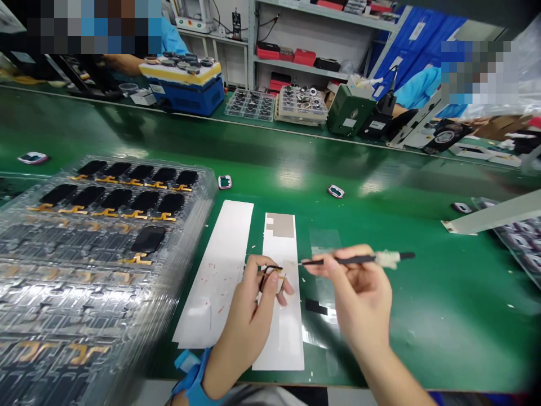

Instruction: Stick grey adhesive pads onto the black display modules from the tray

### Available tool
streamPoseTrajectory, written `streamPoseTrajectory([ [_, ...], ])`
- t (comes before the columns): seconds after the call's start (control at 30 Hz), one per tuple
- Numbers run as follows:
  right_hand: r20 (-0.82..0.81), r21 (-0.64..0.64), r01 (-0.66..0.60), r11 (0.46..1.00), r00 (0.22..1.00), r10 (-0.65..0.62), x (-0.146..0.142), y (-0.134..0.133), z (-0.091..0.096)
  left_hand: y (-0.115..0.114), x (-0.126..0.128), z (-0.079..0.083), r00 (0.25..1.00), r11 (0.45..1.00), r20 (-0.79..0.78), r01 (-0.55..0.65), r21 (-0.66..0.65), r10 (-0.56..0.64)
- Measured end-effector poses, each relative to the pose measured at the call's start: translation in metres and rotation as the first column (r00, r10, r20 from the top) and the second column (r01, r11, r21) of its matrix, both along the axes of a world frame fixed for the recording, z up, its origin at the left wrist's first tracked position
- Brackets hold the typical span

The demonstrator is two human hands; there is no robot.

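Note:
My left hand (257, 304), with a blue band at its wrist, pinches a small watch-type display panel (264, 276) with a black edge and an orange flex cable. Fingers cover part of the panel. Held like a pen in my right hand (363, 293) is a slim black tool (355, 260) with a thin tip and pale tape wrapped near its back end. Its tip points left toward the panel, a little apart from it. Beneath my hands lies a white strip (289, 349) with a grey-beige sheet (284, 225) at its far end.
Stacked clear trays (169, 282) at left hold black display panels with orange cables. Another white strip (236, 225) lies beside them. Small watch-like cases (336, 192) sit along the green belt (291, 163). A white metal arm (499, 211) juts in from the right. Co-workers sit across.

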State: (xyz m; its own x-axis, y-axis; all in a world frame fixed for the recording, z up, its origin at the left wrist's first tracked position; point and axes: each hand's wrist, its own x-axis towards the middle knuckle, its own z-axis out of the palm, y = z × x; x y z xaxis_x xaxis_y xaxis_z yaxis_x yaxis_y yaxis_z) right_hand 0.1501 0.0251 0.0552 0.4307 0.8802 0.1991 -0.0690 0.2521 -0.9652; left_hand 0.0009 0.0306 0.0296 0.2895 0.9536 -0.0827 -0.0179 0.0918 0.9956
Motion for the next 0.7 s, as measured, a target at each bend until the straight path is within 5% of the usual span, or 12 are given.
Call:
streamPoseTrajectory([
  [0.27, 0.019, 0.071, 0.065, 0.995, 0.998, -0.066, -0.025, -0.022, -0.023, -0.009, 0.006, 0.004, 0.943, 0.982, 0.331, 0.091, -0.164, -0.032],
  [0.7, 0.008, 0.116, 0.029, 0.993, 1.0, -0.03, -0.023, -0.021, -0.026, -0.01, 0.009, 0.0, 0.97, 0.99, 0.242, 0.055, -0.132, -0.022],
])
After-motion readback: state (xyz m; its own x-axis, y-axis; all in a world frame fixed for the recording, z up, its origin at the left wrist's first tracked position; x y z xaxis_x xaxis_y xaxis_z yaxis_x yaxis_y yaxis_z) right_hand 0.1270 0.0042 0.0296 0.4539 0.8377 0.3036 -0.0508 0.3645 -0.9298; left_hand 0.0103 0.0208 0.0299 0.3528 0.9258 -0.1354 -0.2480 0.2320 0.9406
